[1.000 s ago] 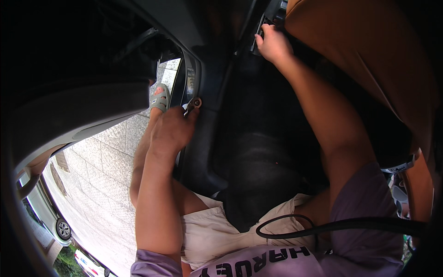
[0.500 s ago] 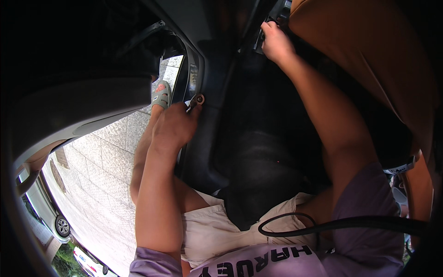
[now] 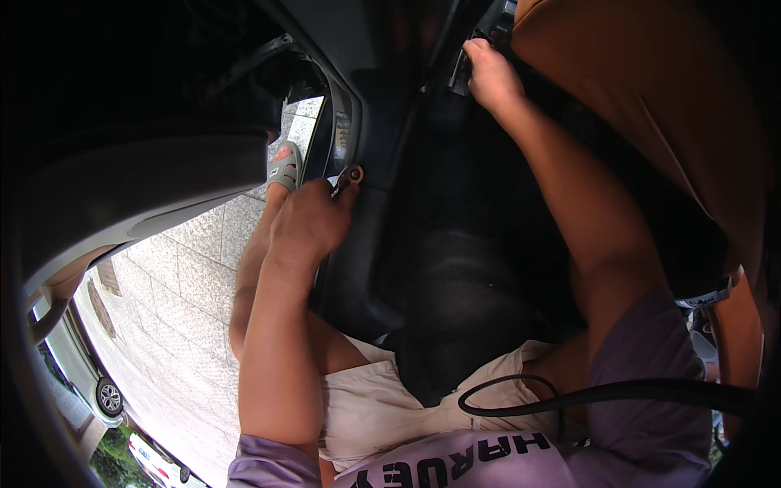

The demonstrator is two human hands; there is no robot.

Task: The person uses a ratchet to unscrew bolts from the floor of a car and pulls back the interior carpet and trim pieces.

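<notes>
- Two hands are at work inside a car's footwell, and I see both from above.
- My left hand (image 3: 307,224) is curled shut around a small metal tool (image 3: 348,176); its round tip pokes out just past my fingertips, up and to the right of the knuckles.
- That tip sits against the dark door sill trim (image 3: 346,138), at the edge of the open doorway.
- My right hand (image 3: 490,77) reaches far forward, fingers closed on a dark part (image 3: 460,75) under the tan seat (image 3: 651,122); what the part is I cannot tell.
- Black floor carpet (image 3: 472,268) lies between the two arms.
- One sandalled foot (image 3: 284,167) rests on the stone paving (image 3: 179,325) outside.
</notes>
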